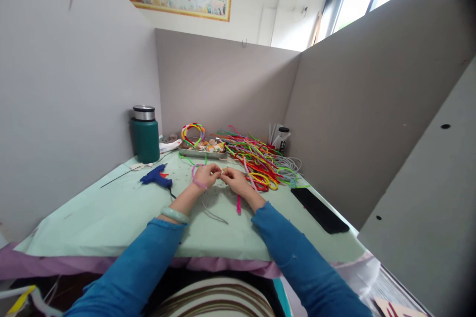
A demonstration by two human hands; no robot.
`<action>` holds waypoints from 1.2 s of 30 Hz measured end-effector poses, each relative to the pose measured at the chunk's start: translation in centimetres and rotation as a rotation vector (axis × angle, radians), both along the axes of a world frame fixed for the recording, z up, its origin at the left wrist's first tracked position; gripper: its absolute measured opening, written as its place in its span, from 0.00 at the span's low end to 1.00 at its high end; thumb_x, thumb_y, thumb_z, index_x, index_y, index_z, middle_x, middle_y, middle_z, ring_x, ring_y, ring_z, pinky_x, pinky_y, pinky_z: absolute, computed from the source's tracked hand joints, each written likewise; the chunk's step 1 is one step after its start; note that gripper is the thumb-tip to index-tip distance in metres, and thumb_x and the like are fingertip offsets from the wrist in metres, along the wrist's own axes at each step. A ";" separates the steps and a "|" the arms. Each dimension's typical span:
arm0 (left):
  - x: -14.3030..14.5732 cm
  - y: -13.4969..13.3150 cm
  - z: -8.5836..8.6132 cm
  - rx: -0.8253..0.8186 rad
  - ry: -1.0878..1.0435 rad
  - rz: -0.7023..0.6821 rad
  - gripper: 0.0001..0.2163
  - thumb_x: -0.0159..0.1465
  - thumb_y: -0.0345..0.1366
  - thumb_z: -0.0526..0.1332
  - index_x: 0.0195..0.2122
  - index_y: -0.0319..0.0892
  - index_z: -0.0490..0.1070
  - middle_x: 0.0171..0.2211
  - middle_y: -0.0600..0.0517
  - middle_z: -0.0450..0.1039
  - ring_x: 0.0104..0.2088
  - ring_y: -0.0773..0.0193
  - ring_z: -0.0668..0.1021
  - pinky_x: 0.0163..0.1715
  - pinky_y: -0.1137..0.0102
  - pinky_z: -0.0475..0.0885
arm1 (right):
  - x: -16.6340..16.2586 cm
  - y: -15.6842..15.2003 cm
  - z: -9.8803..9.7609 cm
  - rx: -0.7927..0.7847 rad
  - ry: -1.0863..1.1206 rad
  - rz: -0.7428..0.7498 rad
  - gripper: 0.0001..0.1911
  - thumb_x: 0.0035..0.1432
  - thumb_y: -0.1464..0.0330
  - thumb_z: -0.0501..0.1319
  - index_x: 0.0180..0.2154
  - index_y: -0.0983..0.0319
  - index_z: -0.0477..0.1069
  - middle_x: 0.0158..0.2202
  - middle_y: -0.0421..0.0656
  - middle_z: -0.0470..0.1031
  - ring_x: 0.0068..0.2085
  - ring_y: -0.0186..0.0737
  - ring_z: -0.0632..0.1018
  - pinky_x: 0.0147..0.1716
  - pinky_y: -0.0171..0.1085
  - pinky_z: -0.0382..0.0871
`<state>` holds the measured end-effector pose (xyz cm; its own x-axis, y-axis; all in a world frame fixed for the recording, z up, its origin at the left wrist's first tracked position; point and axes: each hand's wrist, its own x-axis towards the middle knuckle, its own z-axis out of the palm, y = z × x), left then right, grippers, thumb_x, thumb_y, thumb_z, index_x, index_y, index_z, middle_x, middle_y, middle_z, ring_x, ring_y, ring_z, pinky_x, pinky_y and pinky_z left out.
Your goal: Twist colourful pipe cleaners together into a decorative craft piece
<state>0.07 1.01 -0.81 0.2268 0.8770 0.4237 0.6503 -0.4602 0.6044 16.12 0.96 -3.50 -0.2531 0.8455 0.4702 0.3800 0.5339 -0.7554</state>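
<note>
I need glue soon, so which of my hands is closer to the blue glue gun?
Left. The left hand lies just right of the blue glue gun, not touching it. The right hand sits farther right, beyond the left hand.

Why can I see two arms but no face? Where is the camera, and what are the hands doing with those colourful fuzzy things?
There is no machine here, just a person. The camera sits on their head and looks down, so you see only blue sleeves and two hands. The left hand and the right hand meet in the middle and pinch pink fuzzy sticks between the fingers. On the pale green table cover are a blue glue gun, a green flask, a tray of small bits, a big pile of colourful sticks and a black phone.
</note>
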 end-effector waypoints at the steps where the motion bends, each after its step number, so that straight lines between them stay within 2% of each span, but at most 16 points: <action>1: 0.0 -0.1 0.0 0.010 0.005 0.003 0.07 0.58 0.33 0.58 0.33 0.41 0.75 0.31 0.51 0.78 0.34 0.64 0.77 0.35 0.73 0.69 | 0.0 0.0 0.0 -0.005 0.002 0.000 0.10 0.53 0.62 0.58 0.26 0.62 0.66 0.24 0.37 0.67 0.28 0.33 0.66 0.28 0.32 0.59; 8: 0.0 -0.5 0.4 0.034 0.052 0.025 0.07 0.58 0.34 0.59 0.33 0.41 0.76 0.30 0.51 0.78 0.30 0.65 0.76 0.32 0.73 0.66 | 0.1 -0.2 0.2 0.014 -0.031 -0.001 0.11 0.53 0.61 0.59 0.25 0.62 0.65 0.24 0.37 0.66 0.27 0.33 0.66 0.28 0.32 0.58; 13: 0.0 -0.4 0.3 -0.163 -0.080 -0.016 0.09 0.58 0.37 0.58 0.34 0.40 0.74 0.23 0.55 0.74 0.19 0.70 0.72 0.21 0.75 0.63 | 0.1 -0.5 0.2 0.059 -0.070 -0.005 0.11 0.54 0.62 0.59 0.27 0.63 0.67 0.24 0.37 0.68 0.27 0.33 0.67 0.28 0.32 0.58; 17: -0.1 -0.3 0.3 -0.284 -0.222 -0.078 0.10 0.57 0.39 0.58 0.33 0.38 0.72 0.25 0.55 0.75 0.13 0.74 0.66 0.15 0.76 0.59 | 0.0 -0.7 0.2 0.067 -0.037 -0.020 0.11 0.54 0.62 0.60 0.27 0.63 0.68 0.25 0.38 0.70 0.28 0.33 0.69 0.29 0.32 0.60; 22: -0.2 -0.7 0.6 -0.320 -0.240 -0.118 0.15 0.58 0.46 0.56 0.30 0.37 0.71 0.29 0.50 0.78 0.12 0.75 0.65 0.16 0.76 0.60 | 0.0 -0.9 0.5 0.055 0.022 -0.026 0.10 0.54 0.62 0.59 0.28 0.63 0.68 0.25 0.38 0.70 0.27 0.33 0.69 0.28 0.32 0.60; 27: -0.3 -0.8 0.3 -0.335 -0.241 -0.178 0.23 0.59 0.54 0.54 0.33 0.35 0.72 0.33 0.46 0.79 0.12 0.75 0.65 0.17 0.74 0.61 | 0.1 -1.0 0.7 0.084 0.044 -0.045 0.10 0.54 0.62 0.58 0.28 0.63 0.67 0.25 0.38 0.70 0.27 0.33 0.69 0.28 0.33 0.61; 36: -0.3 -1.1 0.5 -0.426 -0.227 -0.220 0.26 0.55 0.57 0.57 0.35 0.35 0.74 0.34 0.45 0.79 0.13 0.75 0.62 0.16 0.74 0.60 | 0.3 -0.5 0.4 0.080 0.071 -0.048 0.08 0.54 0.64 0.57 0.32 0.62 0.70 0.28 0.40 0.72 0.30 0.35 0.71 0.30 0.34 0.64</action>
<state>-0.27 -0.05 -0.32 0.3688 0.9241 0.1002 0.3969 -0.2540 0.8820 16.46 0.46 -3.11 -0.1769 0.8150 0.5517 0.3541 0.5757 -0.7370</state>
